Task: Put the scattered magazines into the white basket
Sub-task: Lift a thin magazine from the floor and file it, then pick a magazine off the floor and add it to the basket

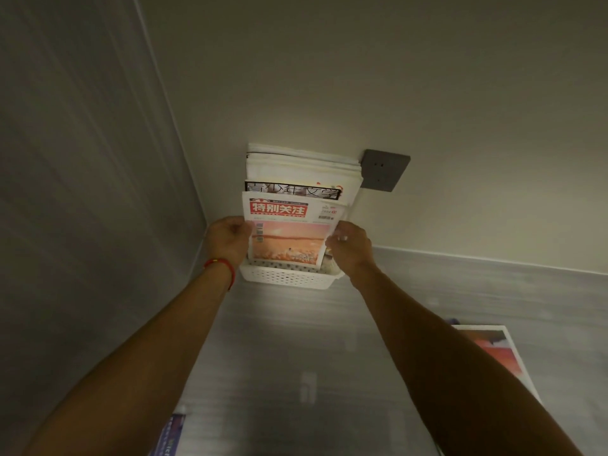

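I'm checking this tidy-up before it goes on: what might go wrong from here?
The white basket looks nearly full of upright magazines, so the red-titled magazine that the left hand and right hand hold may jam or bend. Its top-heavy stack might tip. Two magazines remain outside.

I log a grey wall socket plate (385, 170) up and right of my hands, and a grey wood-grain table (329, 357) under them.
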Tool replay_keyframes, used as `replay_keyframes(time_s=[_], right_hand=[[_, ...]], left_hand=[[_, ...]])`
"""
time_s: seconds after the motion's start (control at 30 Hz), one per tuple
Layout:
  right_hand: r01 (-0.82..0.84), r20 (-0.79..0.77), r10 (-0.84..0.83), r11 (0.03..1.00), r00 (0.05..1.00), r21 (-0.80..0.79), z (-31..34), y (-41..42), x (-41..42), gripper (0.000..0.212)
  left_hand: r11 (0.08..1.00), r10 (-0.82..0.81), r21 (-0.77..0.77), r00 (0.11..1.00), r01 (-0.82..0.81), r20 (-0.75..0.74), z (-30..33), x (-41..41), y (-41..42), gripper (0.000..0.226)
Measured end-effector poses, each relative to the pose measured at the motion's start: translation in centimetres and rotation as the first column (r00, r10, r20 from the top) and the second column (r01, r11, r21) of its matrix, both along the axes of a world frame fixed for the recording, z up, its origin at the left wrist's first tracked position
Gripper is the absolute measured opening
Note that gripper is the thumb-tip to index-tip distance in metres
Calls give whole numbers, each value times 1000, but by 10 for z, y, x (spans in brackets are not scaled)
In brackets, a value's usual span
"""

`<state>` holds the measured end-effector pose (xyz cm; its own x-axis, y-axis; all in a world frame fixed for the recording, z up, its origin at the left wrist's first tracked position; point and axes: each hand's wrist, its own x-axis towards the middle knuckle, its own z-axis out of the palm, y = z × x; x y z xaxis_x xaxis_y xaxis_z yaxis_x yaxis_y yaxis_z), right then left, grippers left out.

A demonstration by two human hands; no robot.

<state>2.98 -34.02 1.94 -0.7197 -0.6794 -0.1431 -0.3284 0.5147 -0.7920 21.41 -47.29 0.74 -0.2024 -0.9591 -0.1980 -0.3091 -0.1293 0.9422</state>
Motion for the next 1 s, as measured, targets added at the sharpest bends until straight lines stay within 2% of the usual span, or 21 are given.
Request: replay_keyframes(time_s=[0.03,0.1,0.17,0.23,0.37,0.47,0.53,0.6,0.67,0.7,0.77,0.87,1.0], right_hand=[[-6,51,7,1000,999,-14,1,2,0,28],[-31,144,35,999,989,-30,3,10,-1,42],[-110,114,109,994,987,0,3,23,-4,43],[-169,74,167,986,983,14,1,43,-8,41],[-160,-70,161,987,984,26,-17,114,-22,46],[-81,-134,85,996,987,33,-36,180,-42,46],[-20,-131,35,993,991,119,-47,224,-59,46],[42,-150,-13,980,989,193,-60,267,-79,35],[119,-201,-67,959,977,256,-71,309,-97,19],[174,-215,-112,941,970,292,-75,329,-107,18],[296,-239,-223,894,945,337,-83,368,-123,29],[427,-218,-368,804,904,414,-94,420,-134,44],[399,-182,-371,674,911,622,-112,451,-128,69]], left_hand=[[1000,10,10,1000,-10,-6,0,-3,-2,10],[997,26,67,999,-24,-25,2,-10,-2,33],[993,37,111,999,-33,-34,6,-12,4,52],[993,36,110,998,-31,-44,9,-8,16,57],[997,-35,-66,998,32,-52,2,-1,74,43],[960,-229,-152,971,237,68,-19,-9,145,56],[868,-441,-169,881,467,170,-34,-23,196,60],[724,-614,-171,737,668,281,-49,-38,242,63],[603,-702,-136,605,786,376,-62,-55,280,66],[555,-728,-109,545,825,416,-67,-64,297,68],[467,-762,-65,439,882,477,-74,-81,326,71],[387,-789,17,321,922,524,-80,-110,366,70],[340,-769,65,237,938,593,-95,-131,399,72]])
